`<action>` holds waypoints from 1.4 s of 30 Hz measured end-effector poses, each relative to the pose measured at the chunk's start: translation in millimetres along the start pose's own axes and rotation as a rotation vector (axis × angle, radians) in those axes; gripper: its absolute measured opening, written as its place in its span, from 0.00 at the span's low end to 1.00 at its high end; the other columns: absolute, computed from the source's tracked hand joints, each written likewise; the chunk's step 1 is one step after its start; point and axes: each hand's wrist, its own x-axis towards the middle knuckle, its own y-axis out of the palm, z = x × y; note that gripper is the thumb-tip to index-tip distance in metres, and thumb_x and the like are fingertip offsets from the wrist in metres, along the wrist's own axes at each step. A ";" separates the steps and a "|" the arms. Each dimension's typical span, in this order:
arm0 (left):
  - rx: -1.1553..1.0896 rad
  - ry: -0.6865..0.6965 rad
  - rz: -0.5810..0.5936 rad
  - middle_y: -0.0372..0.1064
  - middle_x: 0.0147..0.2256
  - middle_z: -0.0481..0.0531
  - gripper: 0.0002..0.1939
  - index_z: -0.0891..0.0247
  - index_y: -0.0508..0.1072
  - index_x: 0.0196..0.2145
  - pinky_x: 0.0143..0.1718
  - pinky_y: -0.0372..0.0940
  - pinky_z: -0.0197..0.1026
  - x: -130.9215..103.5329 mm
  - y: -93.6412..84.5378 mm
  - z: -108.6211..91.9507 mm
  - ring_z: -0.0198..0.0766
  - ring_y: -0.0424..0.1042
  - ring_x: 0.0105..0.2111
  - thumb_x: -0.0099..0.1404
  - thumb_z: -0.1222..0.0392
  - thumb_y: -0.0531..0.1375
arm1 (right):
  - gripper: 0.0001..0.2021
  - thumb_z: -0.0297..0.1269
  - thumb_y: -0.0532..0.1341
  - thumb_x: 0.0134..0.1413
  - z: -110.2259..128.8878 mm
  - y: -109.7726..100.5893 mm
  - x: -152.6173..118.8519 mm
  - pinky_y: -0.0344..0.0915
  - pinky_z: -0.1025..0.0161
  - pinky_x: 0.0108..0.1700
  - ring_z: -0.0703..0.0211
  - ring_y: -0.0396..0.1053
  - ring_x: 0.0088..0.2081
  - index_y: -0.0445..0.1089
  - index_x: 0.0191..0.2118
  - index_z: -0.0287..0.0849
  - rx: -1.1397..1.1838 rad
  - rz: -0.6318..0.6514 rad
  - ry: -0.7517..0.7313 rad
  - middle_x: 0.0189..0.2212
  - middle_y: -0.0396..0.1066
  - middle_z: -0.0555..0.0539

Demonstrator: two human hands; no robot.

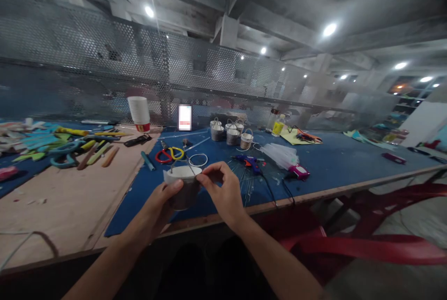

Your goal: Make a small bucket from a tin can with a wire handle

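Note:
My left hand (163,200) is wrapped round a small paper cup (186,193) with a dark grey outer covering and a white inside, held above the front of the blue mat. A thin cord or wire rises from the cup's rim. At the right side of that rim, my right hand (225,193) pinches with thumb and forefinger; whatever lies between these fingertips is too small to make out. Just behind the cup lie scissors (169,154) with red and yellow handles and a white ring of cord (198,160).
Several small handled cups (233,135) stand at the back. A blue glue gun (249,162) with its cable lies to the right, beside clear plastic bags (281,154). Stacked paper cups (138,112), a lit phone (185,117) and a yellow-labelled bottle (278,126) line the rear.

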 end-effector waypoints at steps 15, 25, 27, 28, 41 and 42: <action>-0.160 -0.115 0.196 0.81 0.45 0.59 0.22 0.64 0.77 0.55 0.58 0.67 0.51 -4.7 -29.2 2.5 0.56 0.76 0.52 0.66 0.54 0.62 | 0.12 0.44 0.70 0.54 -5.3 -3.7 -1.0 0.75 0.61 0.40 0.60 0.76 0.34 0.70 0.38 0.45 0.103 0.011 0.019 0.33 0.75 0.50; -0.214 -0.128 0.217 0.81 0.47 0.58 0.27 0.60 0.73 0.60 0.58 0.66 0.56 -1.9 -27.8 2.1 0.61 0.74 0.54 0.64 0.51 0.63 | 0.13 0.44 0.71 0.52 -2.8 -0.3 -0.6 0.71 0.63 0.37 0.60 0.73 0.32 0.71 0.37 0.45 0.106 -0.024 0.055 0.30 0.73 0.51; -0.234 -0.131 0.193 0.81 0.47 0.58 0.26 0.60 0.73 0.60 0.59 0.65 0.55 -1.9 -23.6 1.7 0.59 0.74 0.54 0.66 0.51 0.61 | 0.13 0.45 0.71 0.53 -3.2 0.2 0.5 0.71 0.63 0.36 0.61 0.72 0.32 0.71 0.37 0.44 0.094 -0.043 0.065 0.30 0.73 0.51; -0.242 -0.134 0.179 0.81 0.47 0.58 0.25 0.60 0.74 0.59 0.59 0.64 0.55 -1.9 -21.6 1.7 0.58 0.74 0.54 0.67 0.51 0.60 | 0.13 0.45 0.70 0.53 -3.9 0.4 1.1 0.72 0.63 0.37 0.61 0.72 0.32 0.71 0.38 0.44 0.103 -0.049 0.068 0.31 0.73 0.51; -0.114 -0.079 0.151 0.80 0.50 0.59 0.17 0.62 0.80 0.52 0.57 0.66 0.48 -2.1 -7.4 3.5 0.51 0.76 0.53 0.71 0.54 0.58 | 0.11 0.42 0.67 0.58 -3.7 -2.6 -5.5 0.74 0.62 0.45 0.60 0.76 0.39 0.69 0.44 0.45 0.054 -0.026 -0.017 0.36 0.75 0.49; -0.098 -0.076 0.145 0.80 0.50 0.59 0.18 0.62 0.80 0.52 0.57 0.66 0.48 -2.3 -6.7 3.4 0.52 0.76 0.53 0.71 0.54 0.58 | 0.11 0.41 0.67 0.58 -1.8 -3.3 -6.4 0.74 0.62 0.45 0.60 0.76 0.39 0.69 0.44 0.45 0.043 -0.021 -0.032 0.36 0.75 0.49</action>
